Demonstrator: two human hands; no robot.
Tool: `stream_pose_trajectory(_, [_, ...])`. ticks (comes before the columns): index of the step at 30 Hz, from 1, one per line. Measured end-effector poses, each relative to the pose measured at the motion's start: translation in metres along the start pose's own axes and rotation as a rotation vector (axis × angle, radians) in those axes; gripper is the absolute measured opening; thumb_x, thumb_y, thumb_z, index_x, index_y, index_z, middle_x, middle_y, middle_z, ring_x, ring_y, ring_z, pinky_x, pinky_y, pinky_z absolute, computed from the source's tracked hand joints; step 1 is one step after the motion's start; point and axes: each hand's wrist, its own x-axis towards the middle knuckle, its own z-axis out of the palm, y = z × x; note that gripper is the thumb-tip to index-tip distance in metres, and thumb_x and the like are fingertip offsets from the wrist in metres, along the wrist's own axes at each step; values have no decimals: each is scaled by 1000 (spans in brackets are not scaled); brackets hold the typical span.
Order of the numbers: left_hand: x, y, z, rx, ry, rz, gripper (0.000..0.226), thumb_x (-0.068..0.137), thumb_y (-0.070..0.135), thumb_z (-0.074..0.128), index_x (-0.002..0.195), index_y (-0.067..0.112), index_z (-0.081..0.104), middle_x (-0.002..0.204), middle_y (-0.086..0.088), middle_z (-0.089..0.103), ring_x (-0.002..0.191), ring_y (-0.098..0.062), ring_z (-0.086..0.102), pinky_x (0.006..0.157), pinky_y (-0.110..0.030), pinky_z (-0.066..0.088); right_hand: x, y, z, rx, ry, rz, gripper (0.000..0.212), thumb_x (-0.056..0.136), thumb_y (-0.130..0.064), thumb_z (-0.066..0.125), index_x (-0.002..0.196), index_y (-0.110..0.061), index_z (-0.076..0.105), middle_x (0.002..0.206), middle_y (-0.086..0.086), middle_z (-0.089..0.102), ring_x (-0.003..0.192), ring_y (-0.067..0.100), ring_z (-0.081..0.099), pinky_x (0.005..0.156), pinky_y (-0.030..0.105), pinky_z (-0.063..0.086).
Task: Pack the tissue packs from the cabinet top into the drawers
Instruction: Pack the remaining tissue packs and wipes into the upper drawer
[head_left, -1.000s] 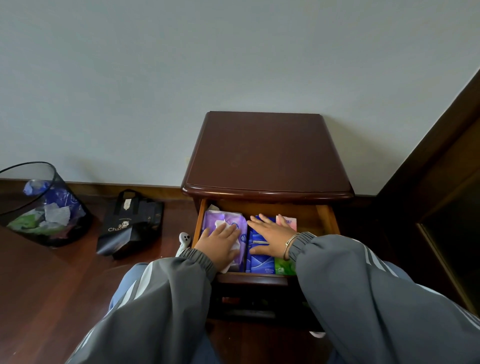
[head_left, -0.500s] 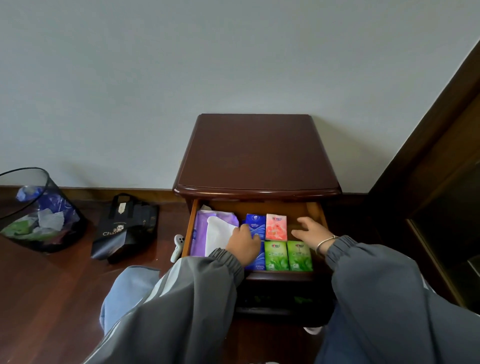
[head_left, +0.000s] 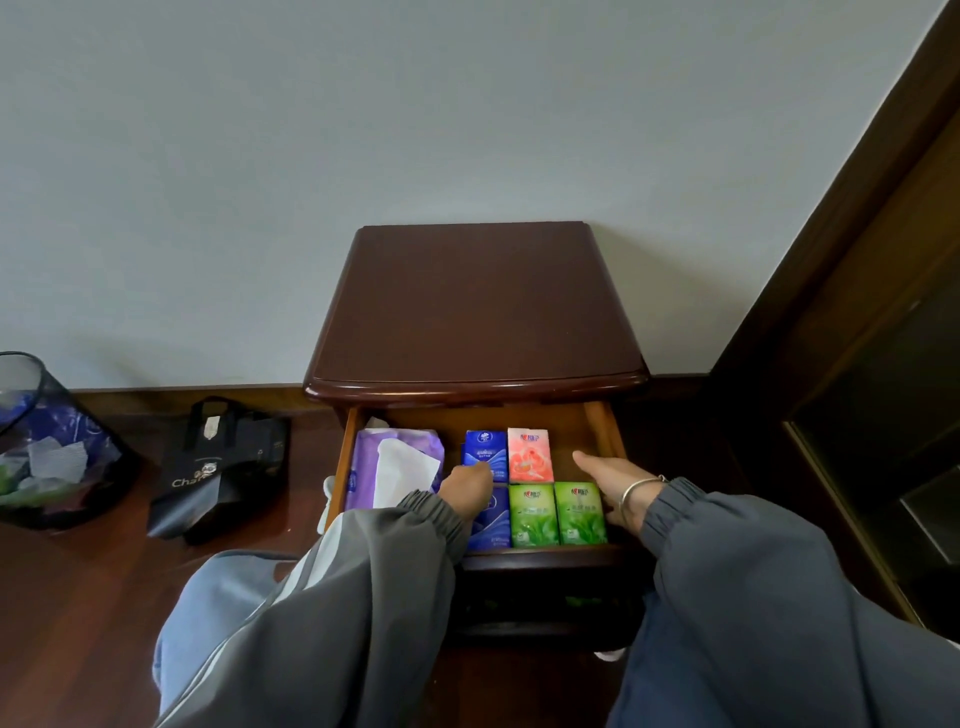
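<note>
The cabinet top (head_left: 475, 312) sits in the middle of the frame, dark, polished wood against the pale wall, and just under its front edge the top drawer (head_left: 605, 434) stands pulled out toward me. All the tissue packs I can see are inside it. The big purple pack (head_left: 363, 470) fills the left end, with a white tissue (head_left: 402, 473) sticking up out of its opening. To its right stand two blue packs, one (head_left: 485, 449) toward the back and one (head_left: 496, 525) toward the front. Next comes a pink pack (head_left: 530, 456) at the back, with two green packs (head_left: 531, 514) (head_left: 579, 512) side by side in front of it. My left hand (head_left: 467, 491) is over the seam between the two blue packs, knuckles up and fingers bent down onto them. The tips are hidden, so I cannot tell whether they pinch anything. My right hand (head_left: 615, 480) lies in the bare right end of the drawer, just beside the right green pack, fingers straight and pressed together and pointing toward the back. There is a silver bangle (head_left: 636, 491) on that wrist. At the left edge of the frame a dark wastebasket (head_left: 47, 452) stands on the wooden floor, with a black bag (head_left: 218, 467) between it and the cabinet.
</note>
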Motion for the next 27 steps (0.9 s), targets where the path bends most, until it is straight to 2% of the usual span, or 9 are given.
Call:
stream_pose_trajectory(2, [1, 1, 4, -58, -34, -17, 25, 101, 22, 35, 97, 6, 54, 116, -21, 57, 91, -27, 56, 81, -31, 48, -2, -2, -2, -230, 11, -62, 58, 96, -44, 39, 141, -8, 36, 145, 11, 40, 131, 28, 40, 107, 36, 34])
stream_pose_trajectory(3, [2, 2, 6, -101, -46, -39, 25, 101, 24, 36, 94, 8, 53, 113, -19, 59, 88, -26, 59, 84, -32, 49, -5, -3, -3, -333, 6, -96, 59, 97, -45, 37, 142, -7, 34, 147, 12, 38, 133, 28, 38, 109, 36, 32])
stream_pose_trajectory(6, [3, 1, 11, -199, -84, -117, 26, 101, 28, 40, 105, 5, 53, 111, -18, 67, 98, -30, 66, 93, -40, 51, -15, -7, -4, -526, 15, -189, 61, 97, -45, 33, 146, -8, 25, 151, 12, 30, 137, 27, 34, 107, 31, 30])
stream_pose_trajectory(10, [2, -3, 9, -296, -79, -132, 25, 101, 27, 43, 88, 9, 54, 78, -9, 65, 65, -19, 63, 61, -28, 51, -30, -7, -10, -674, 131, -422, 47, 99, -30, 37, 143, -12, 36, 154, 8, 26, 140, 21, 28, 111, 28, 23])
stream_pose_trajectory(14, [4, -8, 13, -299, -71, -96, 23, 100, 26, 42, 89, 10, 55, 83, -10, 67, 67, -21, 63, 68, -30, 53, -31, -14, -35, -606, 299, -538, 43, 96, -21, 44, 139, -13, 43, 147, 7, 40, 135, 22, 37, 109, 28, 27])
stream_pose_trajectory(17, [4, -7, 18, -305, -101, -72, 22, 100, 26, 41, 89, 12, 54, 81, -9, 66, 65, -21, 63, 65, -29, 51, -12, -14, -46, -461, 204, -304, 53, 98, -31, 40, 145, -10, 29, 150, 10, 34, 137, 26, 34, 111, 33, 27])
stream_pose_trajectory(20, [2, -6, 21, -328, -147, -87, 24, 100, 30, 44, 88, 14, 56, 83, -9, 68, 71, -23, 65, 72, -34, 53, 6, -6, -42, -7, 55, -108, 59, 96, -42, 42, 145, -13, 30, 150, 9, 33, 138, 26, 31, 110, 37, 28])
stream_pose_trajectory(24, [5, -5, 21, -340, -184, -110, 27, 100, 34, 45, 87, 14, 57, 85, -11, 71, 80, -27, 66, 88, -43, 52, 21, -1, -38, 137, 92, -42, 66, 91, -51, 46, 143, -13, 33, 150, 9, 33, 138, 27, 32, 110, 39, 27])
stream_pose_trajectory(27, [7, 0, 16, -390, -194, -145, 29, 100, 37, 45, 88, 14, 58, 60, -3, 72, 63, -19, 68, 69, -35, 56, 26, -3, -36, 143, 142, -15, 71, 88, -58, 46, 139, -10, 40, 143, 14, 43, 130, 29, 43, 111, 41, 32])
